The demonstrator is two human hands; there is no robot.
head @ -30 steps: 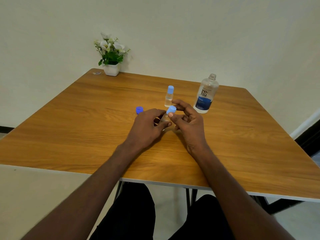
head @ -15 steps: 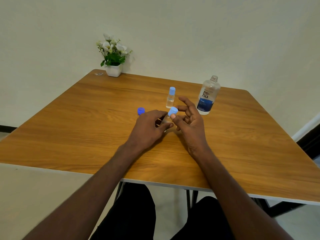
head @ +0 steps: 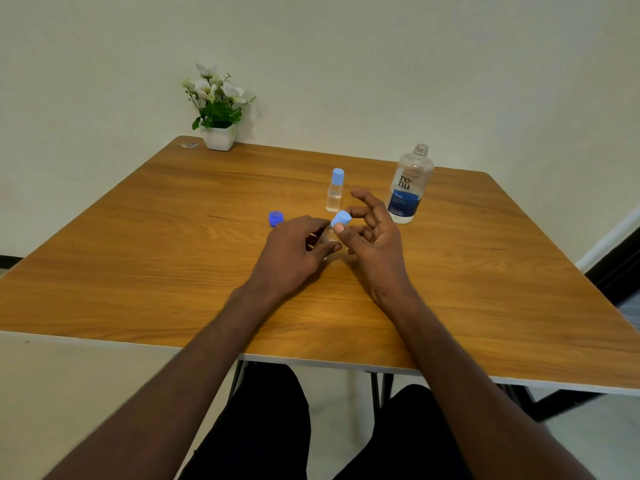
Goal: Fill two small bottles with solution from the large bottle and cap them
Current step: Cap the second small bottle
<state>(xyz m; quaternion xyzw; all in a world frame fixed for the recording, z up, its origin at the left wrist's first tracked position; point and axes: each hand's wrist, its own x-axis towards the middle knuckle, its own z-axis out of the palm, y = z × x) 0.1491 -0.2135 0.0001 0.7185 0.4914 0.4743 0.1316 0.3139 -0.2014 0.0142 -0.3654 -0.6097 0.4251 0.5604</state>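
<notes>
Hands are seen close together over the middle of the wooden table [head: 138,271]. A small clear bottle [head: 327,237] is gripped by the left hand [head: 294,251], its fingers curled around the body, which is mostly hidden and tilted toward the right. The light blue cap [head: 341,218] on that bottle is touched by the thumb of the right hand [head: 374,244], while the other fingers of that hand are spread and raised; whether the cap is fully pinched cannot be told. A second small bottle [head: 335,191], capped in light blue, stands upright just behind the hands. The large bottle [head: 408,185] stands uncapped near the right hand, and a darker blue cap [head: 276,218] lies on the table beside the left hand. A potted plant [head: 216,109] sits at the far corner.
</notes>
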